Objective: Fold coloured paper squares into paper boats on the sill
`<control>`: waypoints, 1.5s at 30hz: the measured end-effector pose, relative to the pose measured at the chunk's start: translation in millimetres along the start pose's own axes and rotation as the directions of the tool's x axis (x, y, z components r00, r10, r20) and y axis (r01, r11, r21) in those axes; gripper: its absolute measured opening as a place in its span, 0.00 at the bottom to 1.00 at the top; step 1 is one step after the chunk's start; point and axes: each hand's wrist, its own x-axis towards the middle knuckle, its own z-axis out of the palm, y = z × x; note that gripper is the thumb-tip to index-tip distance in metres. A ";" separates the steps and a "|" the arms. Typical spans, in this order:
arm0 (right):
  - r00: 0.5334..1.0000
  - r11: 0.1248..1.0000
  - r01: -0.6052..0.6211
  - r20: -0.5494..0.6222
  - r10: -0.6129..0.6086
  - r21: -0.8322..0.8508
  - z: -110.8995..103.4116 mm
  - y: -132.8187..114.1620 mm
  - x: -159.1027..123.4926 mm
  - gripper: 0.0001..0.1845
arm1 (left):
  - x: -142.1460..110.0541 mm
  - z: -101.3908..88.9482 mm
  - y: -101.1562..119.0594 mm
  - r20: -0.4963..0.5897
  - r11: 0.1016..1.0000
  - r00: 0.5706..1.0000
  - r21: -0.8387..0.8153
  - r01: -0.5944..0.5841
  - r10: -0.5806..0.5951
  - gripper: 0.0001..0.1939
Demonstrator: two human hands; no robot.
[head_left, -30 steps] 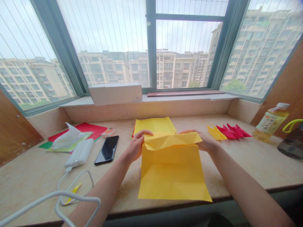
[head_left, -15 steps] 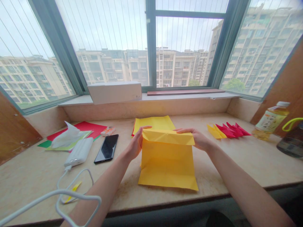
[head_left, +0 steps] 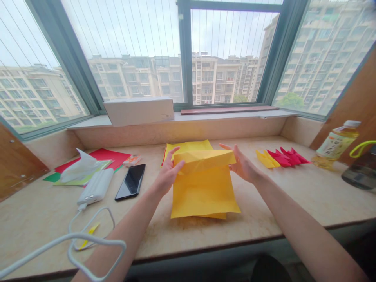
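A folded sheet of yellow paper point(head_left: 204, 192) is raised over the tabletop, its top edge turned down as a flap and its lower edge hanging loose. My left hand point(head_left: 169, 170) grips the paper's upper left side, thumb across the front and fingers mostly behind. At the upper right edge my right hand point(head_left: 243, 164) is spread, thumb up and fingers apart. Its fingertips are close to the paper; whether they touch it is unclear. Behind lies a stack of yellow sheets point(head_left: 190, 145) with a red edge showing at the left.
To the left are a black phone point(head_left: 131, 182), a white power bank point(head_left: 96, 186) with a white cable point(head_left: 96, 243), a tissue pack point(head_left: 79, 168) and red paper point(head_left: 113, 156). Folded red pieces point(head_left: 288, 157), yellow ones point(head_left: 266, 158), a drink bottle point(head_left: 336, 145) and a dark bottle point(head_left: 360, 168) stand right.
My right hand has loosened and spread its fingers at the paper's edge. My left thumb has come onto the front. The paper has tilted, and a second lower layer shows beneath.
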 end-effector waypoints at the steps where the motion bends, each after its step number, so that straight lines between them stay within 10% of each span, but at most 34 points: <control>1: 1.000 1.000 -0.016 0.015 0.016 -0.008 -0.3 -0.5 -0.4 0.30 | 0.3 -0.6 -0.4 -0.006 1.000 1.000 0.015 -0.008 0.008 0.36; 11: 1.000 0.986 0.009 -0.025 -0.014 -0.165 -3.8 7.2 1.2 0.25 | 3.3 -7.3 -6.3 -0.058 0.983 0.998 0.182 -0.024 0.035 0.17; 29: 0.946 0.994 0.040 -0.315 -0.070 -0.099 -8.3 13.6 12.8 0.17 | 3.4 -4.4 -7.7 0.084 0.979 0.996 -0.206 -0.003 0.021 0.31; 34: 0.969 0.998 -0.035 -0.243 0.047 0.051 -12.3 14.8 14.7 0.28 | 8.1 -5.7 -14.4 0.031 0.992 0.998 -0.120 -0.046 0.050 0.24; 45: 0.993 0.994 0.106 -0.053 -0.108 -0.035 0.2 12.6 7.0 0.25 | 12.7 -8.0 -14.5 -0.115 0.991 0.993 -0.137 0.005 -0.021 0.22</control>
